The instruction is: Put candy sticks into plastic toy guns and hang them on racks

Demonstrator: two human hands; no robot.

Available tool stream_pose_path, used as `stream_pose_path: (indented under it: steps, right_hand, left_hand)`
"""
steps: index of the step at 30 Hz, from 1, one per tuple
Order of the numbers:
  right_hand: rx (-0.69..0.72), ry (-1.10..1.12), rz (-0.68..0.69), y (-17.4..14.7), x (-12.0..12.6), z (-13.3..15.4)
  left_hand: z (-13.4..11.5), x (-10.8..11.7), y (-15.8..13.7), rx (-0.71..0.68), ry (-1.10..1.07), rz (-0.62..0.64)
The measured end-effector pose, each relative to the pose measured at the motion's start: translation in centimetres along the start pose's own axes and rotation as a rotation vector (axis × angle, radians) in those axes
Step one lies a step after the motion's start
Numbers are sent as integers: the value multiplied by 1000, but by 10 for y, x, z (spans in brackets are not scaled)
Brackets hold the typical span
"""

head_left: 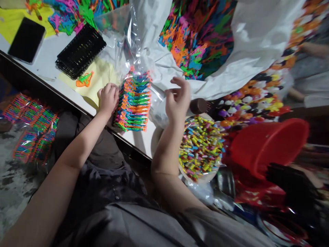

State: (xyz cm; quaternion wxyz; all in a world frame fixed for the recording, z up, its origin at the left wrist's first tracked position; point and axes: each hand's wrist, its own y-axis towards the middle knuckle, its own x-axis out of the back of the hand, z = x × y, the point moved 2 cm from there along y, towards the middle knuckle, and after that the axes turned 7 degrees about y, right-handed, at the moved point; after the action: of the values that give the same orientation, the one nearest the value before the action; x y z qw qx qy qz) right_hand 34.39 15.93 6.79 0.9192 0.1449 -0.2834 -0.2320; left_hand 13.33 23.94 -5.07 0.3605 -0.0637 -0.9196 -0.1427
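Observation:
A clear plastic bag [136, 103] packed with stacked, brightly coloured small plastic figures lies near the table's front edge. Its transparent, unfilled end stretches away toward the back. My left hand [108, 98] presses against the bag's left side with its fingers curled together; the fingertips are partly hidden. To the right of the bag, my right hand [178, 97] is raised with thumb and fingers curved apart, and nothing shows between them. An orange and green plastic figure [85, 79] rests on yellow paper [101, 73] left of the bag.
Black slotted trays [81, 51] and a black rectangular object [27, 40] lie at left. White sheeting [218, 84] surrounds a heap of coloured figures [190, 44]. A bowl of small yellow pieces [202, 147] and a red tub [267, 147] stand right. Filled bags [33, 125] lie lower left. Another person's arm [312, 49] shows.

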Motion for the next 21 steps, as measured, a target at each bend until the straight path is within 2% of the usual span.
stream_pose_path:
  steps: [3, 6, 9, 13, 17, 21]
  right_hand:
    - [-95, 17, 111, 20, -25, -66]
    - [-129, 88, 189, 29, -44, -96]
    - [-123, 97, 158, 38, -53, -100]
    - [-71, 104, 40, 42, -57, -93]
    - [-138, 307, -97, 24, -62, -96]
    - [-184, 322, -138, 1, -67, -103]
  left_hand:
    - [2, 1, 1, -52, 27, -30]
    - [3, 0, 4, -76, 44, -26]
    - [5, -6, 9, -79, 15, 17]
    - [8, -8, 13, -83, -15, 51]
    - [8, -4, 13, -70, -16, 11]
    - [12, -1, 13, -23, -17, -16]
